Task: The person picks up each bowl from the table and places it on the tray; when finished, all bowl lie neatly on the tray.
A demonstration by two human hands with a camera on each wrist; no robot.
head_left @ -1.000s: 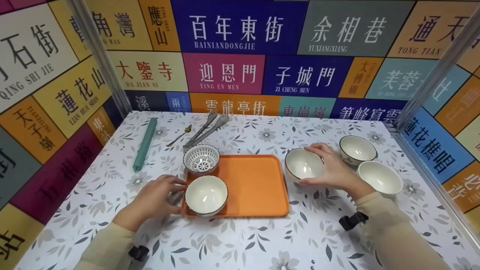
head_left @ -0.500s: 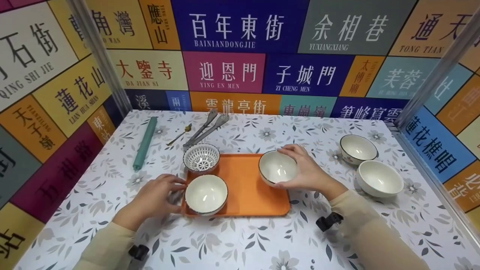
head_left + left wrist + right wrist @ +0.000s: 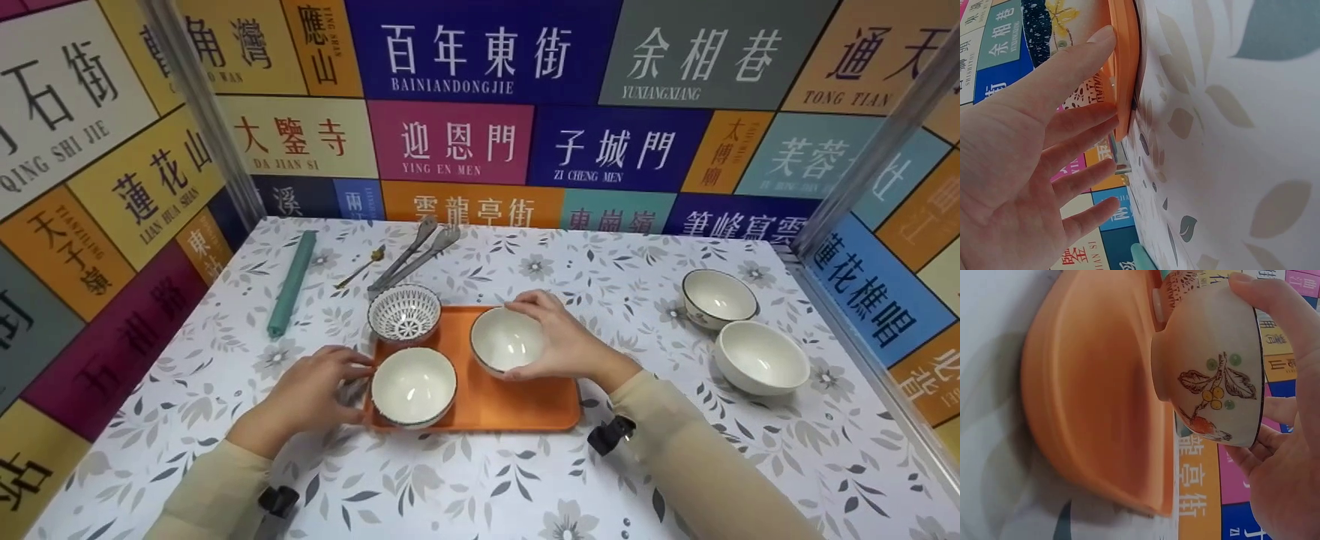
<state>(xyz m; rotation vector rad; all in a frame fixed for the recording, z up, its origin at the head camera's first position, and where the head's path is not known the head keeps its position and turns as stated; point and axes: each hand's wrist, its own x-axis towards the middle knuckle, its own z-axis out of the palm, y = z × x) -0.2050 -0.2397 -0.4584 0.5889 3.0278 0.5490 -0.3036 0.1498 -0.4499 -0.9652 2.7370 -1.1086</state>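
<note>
My right hand (image 3: 564, 341) grips a cream bowl (image 3: 504, 342) by its dark rim, thumb on one side and fingers on the other. In the right wrist view this bowl (image 3: 1216, 368) shows painted leaves, yellow berries and a red fruit, and appears held over the orange tray (image 3: 1095, 382). At the tray's left edge (image 3: 1124, 62) my left hand (image 3: 1022, 152) lies with fingers spread, thumb and some fingertips touching or close to it. Two bowls occupy the tray's left side: a plain-inside cream bowl (image 3: 414, 386) in front, a black-patterned bowl (image 3: 405, 315) behind.
Two more cream bowls, one dark-rimmed (image 3: 720, 298) and one plain (image 3: 761, 358), stand on the right. Metal tongs (image 3: 416, 255), a small gold-tipped utensil (image 3: 361, 268) and a green rolled item (image 3: 292, 285) lie at the back left. Printed panels (image 3: 450, 142) wall the table.
My right hand has carried the bowl leftward, from beside the tray's right edge to above its middle. The left hand stays at the tray's left edge.
</note>
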